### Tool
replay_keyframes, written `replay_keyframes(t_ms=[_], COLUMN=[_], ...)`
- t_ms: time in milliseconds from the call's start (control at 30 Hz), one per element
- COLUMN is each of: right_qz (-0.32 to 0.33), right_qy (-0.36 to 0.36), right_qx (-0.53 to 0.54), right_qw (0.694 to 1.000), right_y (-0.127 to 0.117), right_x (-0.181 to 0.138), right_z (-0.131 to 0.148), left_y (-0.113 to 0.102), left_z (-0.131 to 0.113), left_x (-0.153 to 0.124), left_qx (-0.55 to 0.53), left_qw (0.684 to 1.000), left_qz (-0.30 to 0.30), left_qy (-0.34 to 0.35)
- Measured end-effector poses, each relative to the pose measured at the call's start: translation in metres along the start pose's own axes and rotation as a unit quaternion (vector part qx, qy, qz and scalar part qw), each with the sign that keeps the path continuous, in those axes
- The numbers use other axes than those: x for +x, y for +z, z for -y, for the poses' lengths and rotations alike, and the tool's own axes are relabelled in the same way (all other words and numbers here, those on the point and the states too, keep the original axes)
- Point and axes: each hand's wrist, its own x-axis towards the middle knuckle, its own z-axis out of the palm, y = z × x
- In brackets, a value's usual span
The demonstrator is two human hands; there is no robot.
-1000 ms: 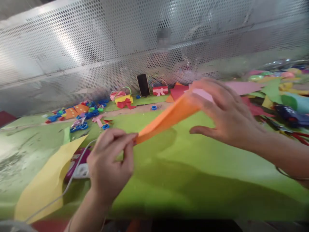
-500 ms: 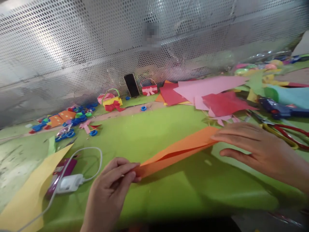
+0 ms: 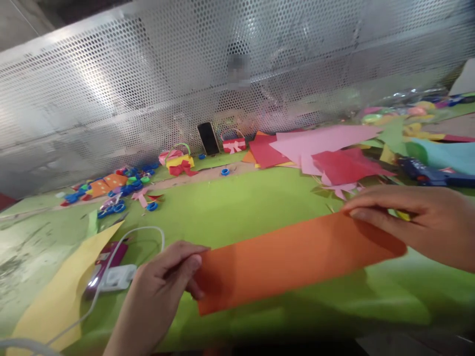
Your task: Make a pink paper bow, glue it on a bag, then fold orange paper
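Observation:
An orange paper strip [image 3: 282, 262] is stretched between my two hands above the green tabletop [image 3: 222, 207], its broad face toward me. My left hand [image 3: 159, 282] pinches the left end between thumb and fingers. At the upper right edge my right hand [image 3: 419, 217] grips the sheet with thumb and fingertips; the lower right corner hangs free below that hand. Whether the paper is one layer or folded along its top edge, I cannot tell.
On the left lie yellow paper [image 3: 52, 291] and a white charger [image 3: 120, 278] with its cable. Behind stand a phone [image 3: 208, 138] and small paper baskets [image 3: 233, 143]. Pink paper [image 3: 319, 141], red paper [image 3: 345, 165] and a glue gun [image 3: 430, 173] lie right. A perforated metal panel [image 3: 166, 69] closes the back.
The orange paper has turned from a narrow, edge-on view to showing its broad face. My right hand's thumb and fingers have closed on its edge; my left hand keeps its pinch.

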Motion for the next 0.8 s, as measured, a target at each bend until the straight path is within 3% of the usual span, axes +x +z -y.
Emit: replay_keyframes(t_ms=[167, 267, 500, 800], right_qz=[0.160, 0.235, 0.241, 0.238], right_qy=[0.147, 0.174, 0.127, 0.042], right_qx=[0.078, 0.072, 0.003, -0.089], right_qw=[0.973, 0.954, 0.962, 0.966], right_y=[0.009, 0.026, 0.056, 0.077], right_x=[0.003, 0.004, 0.012, 0.006], right_z=[-0.011, -0.024, -0.040, -0.050], left_y=[0.006, 0.016, 0.028, 0.038], left_z=[0.003, 0.005, 0.009, 0.017], left_x=[0.016, 0.030, 0.061, 0.080], left_qx=[0.087, 0.096, 0.175, 0.262], left_qw=[0.996, 0.995, 0.984, 0.964], left_qz=[-0.032, -0.008, 0.028, 0.036], left_qy=[0.010, -0.002, -0.025, 0.032])
